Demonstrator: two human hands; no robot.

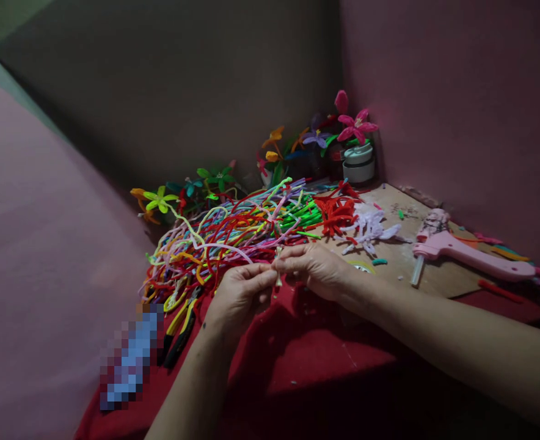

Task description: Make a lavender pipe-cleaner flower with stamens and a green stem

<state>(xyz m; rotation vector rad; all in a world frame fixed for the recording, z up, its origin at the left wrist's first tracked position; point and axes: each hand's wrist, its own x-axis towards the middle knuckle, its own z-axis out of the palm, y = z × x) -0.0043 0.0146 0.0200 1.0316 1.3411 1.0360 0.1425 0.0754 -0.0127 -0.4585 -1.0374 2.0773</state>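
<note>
A small bundle of thin pale strands point(278, 278), its ends flaring above and below the fingers, sits upright at the grip, just above a red cloth point(329, 360). Both hands are closed on it — the left hand point(239, 296) pinches from the left with thumb and forefinger, the right hand point(316, 267) from the right, their fingertips meeting at its middle.

Just beyond the grip, spreading to its left, lies a tangled heap of fuzzy stems point(226, 223) in many colours. Left of the grip and a little nearer, pliers point(181, 327) with yellow-and-black handles rest on the cloth; past them is a blue item point(135, 357), too pixelated to tell.

Beyond the grip to the right come a red fuzzy cluster point(335, 215) and a pale lilac one point(369, 229) by a brown board point(401, 244). Farther right, a pink glue gun point(476, 252) lies across the board's edge. Farthest from the grip — against the walls — stand a lidded container point(358, 171), a pink flower point(358, 126) above it, and a yellow-green flower point(160, 199) off to the left.
</note>
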